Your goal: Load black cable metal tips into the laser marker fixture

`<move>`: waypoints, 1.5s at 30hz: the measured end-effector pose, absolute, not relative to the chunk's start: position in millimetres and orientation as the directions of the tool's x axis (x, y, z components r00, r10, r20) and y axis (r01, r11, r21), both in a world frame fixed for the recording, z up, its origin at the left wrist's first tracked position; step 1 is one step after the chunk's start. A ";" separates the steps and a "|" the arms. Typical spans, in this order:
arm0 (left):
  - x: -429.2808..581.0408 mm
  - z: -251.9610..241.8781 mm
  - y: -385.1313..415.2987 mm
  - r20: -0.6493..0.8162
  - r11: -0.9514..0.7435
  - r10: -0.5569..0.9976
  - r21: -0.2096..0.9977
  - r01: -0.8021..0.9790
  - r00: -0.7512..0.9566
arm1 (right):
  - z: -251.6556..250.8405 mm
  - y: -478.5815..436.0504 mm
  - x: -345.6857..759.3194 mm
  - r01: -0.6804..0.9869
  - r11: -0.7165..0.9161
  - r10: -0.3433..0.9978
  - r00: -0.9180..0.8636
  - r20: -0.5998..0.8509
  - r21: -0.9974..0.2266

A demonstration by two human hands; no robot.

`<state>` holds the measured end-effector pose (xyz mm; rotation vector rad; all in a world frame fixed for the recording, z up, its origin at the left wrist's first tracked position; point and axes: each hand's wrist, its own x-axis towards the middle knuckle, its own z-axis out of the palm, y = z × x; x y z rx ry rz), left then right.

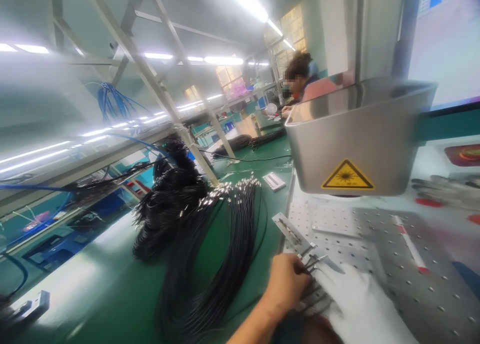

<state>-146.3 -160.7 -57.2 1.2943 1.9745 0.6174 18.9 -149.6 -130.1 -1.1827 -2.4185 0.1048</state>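
Observation:
My bare left hand is closed, fingers pinched on black cables that run down between my hands. Close against it is my right hand, in a white glove, blurred and with its fingers partly hidden. Thin metal cable ends stick out between the two hands. Just beyond my left fingertips, a small slotted metal fixture lies tilted at the edge of the perforated plate. A large bundle of black cables with silver connectors curves over the green table to my left.
A metal laser head with a yellow warning triangle hangs above the plate. A white-and-red stick and grey gloves lie at right. Another slotted block rests on the green table. A co-worker sits beyond.

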 end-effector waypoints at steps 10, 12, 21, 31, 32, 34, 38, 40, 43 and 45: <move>-162.4 -44.0 -173.4 -0.088 0.241 0.962 0.721 0.650 -0.259 | -129.3 -149.7 19.3 0.712 0.674 0.713 -0.556 0.427 -0.200; -161.6 -47.2 -177.2 -0.082 0.214 0.973 0.682 0.699 -0.217 | -130.4 -150.2 19.7 0.711 0.669 0.718 -0.542 0.436 -0.217; -156.9 -56.5 -176.2 -0.060 0.165 0.986 0.489 0.856 -0.155 | -118.1 -153.1 19.6 0.707 0.655 0.744 -0.541 0.392 -0.266; -158.9 -69.8 -171.3 -0.143 0.118 0.986 0.227 0.967 -0.086 | -113.1 -154.8 19.9 0.708 0.654 0.748 -0.553 0.367 -0.265; -158.2 -68.5 -171.1 -0.157 0.114 0.984 0.210 0.971 -0.082 | -112.3 -154.2 20.2 0.709 0.652 0.751 -0.554 0.358 -0.271; -156.9 -65.6 -170.7 -0.179 0.102 0.982 0.193 0.976 -0.068 | -111.7 -151.7 20.5 0.703 0.652 0.754 -0.559 0.346 -0.286; -156.8 -63.1 -170.2 -0.175 0.079 0.984 0.197 0.977 -0.044 | -116.3 -142.2 19.6 0.657 0.694 0.718 -0.595 0.361 -0.295; -157.1 -63.8 -169.8 -0.171 0.069 0.985 0.202 0.977 -0.034 | -119.8 -137.5 18.5 0.651 0.702 0.709 -0.603 0.365 -0.288; -156.4 -65.9 -168.6 -0.188 0.051 0.982 0.209 0.977 -0.011 | -124.0 -133.9 17.2 0.641 0.721 0.687 -0.615 0.386 -0.264; -155.3 -67.6 -167.6 -0.219 0.046 0.976 0.200 0.979 -0.001 | -126.8 -133.5 17.5 0.636 0.728 0.678 -0.612 0.406 -0.257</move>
